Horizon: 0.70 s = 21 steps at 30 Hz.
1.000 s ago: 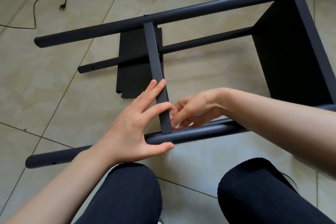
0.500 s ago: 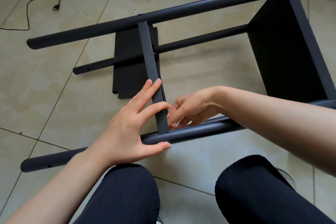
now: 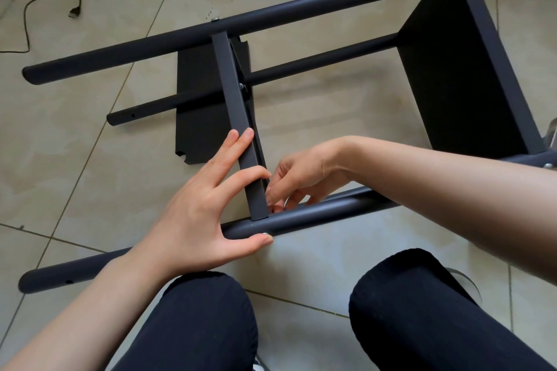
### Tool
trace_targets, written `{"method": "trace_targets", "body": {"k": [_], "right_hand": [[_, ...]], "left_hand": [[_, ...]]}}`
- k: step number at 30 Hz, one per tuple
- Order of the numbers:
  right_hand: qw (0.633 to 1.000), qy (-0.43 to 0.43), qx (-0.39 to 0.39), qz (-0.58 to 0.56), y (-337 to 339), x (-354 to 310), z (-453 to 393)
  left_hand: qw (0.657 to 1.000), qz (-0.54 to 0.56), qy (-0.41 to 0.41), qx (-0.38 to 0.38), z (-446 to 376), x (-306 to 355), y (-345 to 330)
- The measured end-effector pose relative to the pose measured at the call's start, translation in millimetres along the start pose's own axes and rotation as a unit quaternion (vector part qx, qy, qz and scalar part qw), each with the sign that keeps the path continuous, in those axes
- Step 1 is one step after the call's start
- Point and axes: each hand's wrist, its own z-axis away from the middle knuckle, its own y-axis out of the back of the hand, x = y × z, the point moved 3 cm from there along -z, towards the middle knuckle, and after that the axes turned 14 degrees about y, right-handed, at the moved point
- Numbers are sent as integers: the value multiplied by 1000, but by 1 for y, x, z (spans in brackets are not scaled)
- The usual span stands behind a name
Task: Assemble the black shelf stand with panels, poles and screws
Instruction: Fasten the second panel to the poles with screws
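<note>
On a beige tiled floor [image 3: 331,250], the head view shows the shelf stand [image 3: 301,48] lying on its side, its near pole [image 3: 316,214] running left to right just ahead of the knees. The middle panel [image 3: 235,105] runs away from that pole, its near end meeting it between the hands. The left hand [image 3: 199,214], fingers spread, braces panel and pole; the right hand [image 3: 298,178], nearer the joint's inner side, curls its fingers there, though whether it holds a screw cannot be told.
</note>
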Motion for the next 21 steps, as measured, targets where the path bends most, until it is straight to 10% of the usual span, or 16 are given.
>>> {"method": "trace_targets", "body": {"k": [21], "right_hand": [[1000,0,0,1,-4,1,-4]], "left_hand": [[1000,2,2,-2,0,0,0]]}}
